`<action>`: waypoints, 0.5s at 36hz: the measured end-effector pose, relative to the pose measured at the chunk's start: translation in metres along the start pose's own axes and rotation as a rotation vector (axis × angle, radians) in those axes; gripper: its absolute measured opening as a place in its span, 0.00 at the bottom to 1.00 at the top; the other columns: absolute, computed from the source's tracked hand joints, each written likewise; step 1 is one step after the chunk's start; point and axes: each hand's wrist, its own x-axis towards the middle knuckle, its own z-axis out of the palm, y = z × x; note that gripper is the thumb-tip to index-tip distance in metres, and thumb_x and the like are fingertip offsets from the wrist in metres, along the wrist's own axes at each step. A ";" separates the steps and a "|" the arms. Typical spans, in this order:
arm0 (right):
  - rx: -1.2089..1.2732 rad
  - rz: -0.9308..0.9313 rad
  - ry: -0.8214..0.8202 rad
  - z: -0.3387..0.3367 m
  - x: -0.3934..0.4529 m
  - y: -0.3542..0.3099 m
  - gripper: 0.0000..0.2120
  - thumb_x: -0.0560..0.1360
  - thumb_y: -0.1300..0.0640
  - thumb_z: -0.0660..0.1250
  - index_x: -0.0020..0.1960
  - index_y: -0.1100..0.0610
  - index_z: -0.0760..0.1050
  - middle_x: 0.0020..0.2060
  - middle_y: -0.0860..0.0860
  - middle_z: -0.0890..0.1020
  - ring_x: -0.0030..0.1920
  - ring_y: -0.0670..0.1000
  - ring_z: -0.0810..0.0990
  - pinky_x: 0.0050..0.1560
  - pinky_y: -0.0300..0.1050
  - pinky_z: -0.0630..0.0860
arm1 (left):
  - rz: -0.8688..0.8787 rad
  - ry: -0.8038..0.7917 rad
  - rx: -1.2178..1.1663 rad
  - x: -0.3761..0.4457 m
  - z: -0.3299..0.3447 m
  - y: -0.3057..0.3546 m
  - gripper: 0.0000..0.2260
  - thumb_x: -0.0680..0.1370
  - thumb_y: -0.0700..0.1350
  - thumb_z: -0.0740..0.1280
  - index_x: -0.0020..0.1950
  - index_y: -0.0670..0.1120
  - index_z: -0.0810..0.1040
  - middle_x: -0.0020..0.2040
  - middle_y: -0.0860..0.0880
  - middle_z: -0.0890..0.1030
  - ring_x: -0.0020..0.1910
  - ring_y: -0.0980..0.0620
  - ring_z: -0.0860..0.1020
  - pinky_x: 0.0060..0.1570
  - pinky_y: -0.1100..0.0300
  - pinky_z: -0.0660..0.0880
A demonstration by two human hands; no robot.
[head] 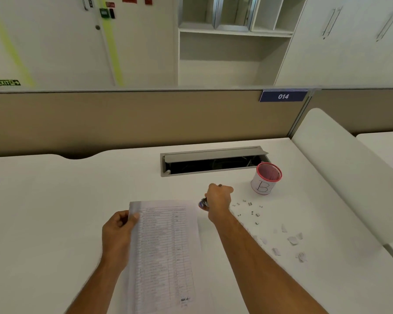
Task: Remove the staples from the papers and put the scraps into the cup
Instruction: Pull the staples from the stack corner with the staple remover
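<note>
Head: right hand hides tool; papers blurred.

1. Papers lie on counter, centre-front.
2. Cup stands at 1 o'clock from papers, well apart.
3. Staples and scraps scattered at 3 o'clock, before cup.
4. Cable tray behind, 12 o'clock.

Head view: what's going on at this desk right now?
A person is working through stapled papers. The left hand holds the sheets by their top left corner, while the right hand grips a small tool, probably a staple remover, beside the top right corner. Pulled staples and paper scraps lie loose on the desk, not yet in the cup marked B.
</note>
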 end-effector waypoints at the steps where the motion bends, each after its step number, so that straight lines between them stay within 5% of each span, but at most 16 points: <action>1: -0.035 0.016 -0.009 -0.001 0.005 0.001 0.14 0.79 0.61 0.60 0.63 0.58 0.62 0.52 0.58 0.76 0.40 0.51 0.75 0.29 0.43 0.77 | -0.012 0.005 0.000 0.002 -0.003 -0.001 0.03 0.76 0.41 0.74 0.49 0.43 0.83 0.44 0.45 0.86 0.41 0.52 0.84 0.43 0.59 0.79; 4: -0.144 -0.006 -0.043 -0.002 0.020 0.006 0.15 0.79 0.64 0.58 0.65 0.63 0.67 0.58 0.60 0.77 0.44 0.54 0.76 0.30 0.42 0.73 | -0.050 0.003 0.001 0.007 -0.009 -0.006 0.02 0.77 0.41 0.73 0.49 0.43 0.84 0.44 0.46 0.87 0.40 0.52 0.85 0.40 0.60 0.80; 9: -0.361 -0.168 -0.007 -0.008 0.040 0.011 0.16 0.80 0.64 0.56 0.67 0.63 0.69 0.51 0.54 0.75 0.41 0.48 0.75 0.31 0.39 0.69 | -0.075 -0.005 0.019 0.012 -0.016 -0.012 0.02 0.77 0.41 0.73 0.47 0.45 0.85 0.44 0.46 0.87 0.41 0.51 0.86 0.44 0.55 0.79; 14: -0.561 -0.272 0.020 -0.004 0.049 0.007 0.17 0.84 0.58 0.52 0.69 0.60 0.68 0.59 0.59 0.78 0.58 0.59 0.78 0.59 0.56 0.78 | -0.075 -0.010 0.057 0.021 -0.017 -0.018 0.02 0.77 0.43 0.73 0.47 0.48 0.85 0.45 0.46 0.87 0.43 0.49 0.86 0.46 0.54 0.79; 18: -0.848 -0.322 0.080 -0.001 0.065 0.004 0.15 0.82 0.58 0.55 0.68 0.58 0.68 0.61 0.58 0.75 0.63 0.59 0.72 0.63 0.57 0.71 | -0.083 -0.015 0.076 0.031 -0.015 -0.023 0.02 0.77 0.43 0.73 0.46 0.48 0.85 0.44 0.45 0.87 0.41 0.50 0.85 0.45 0.54 0.79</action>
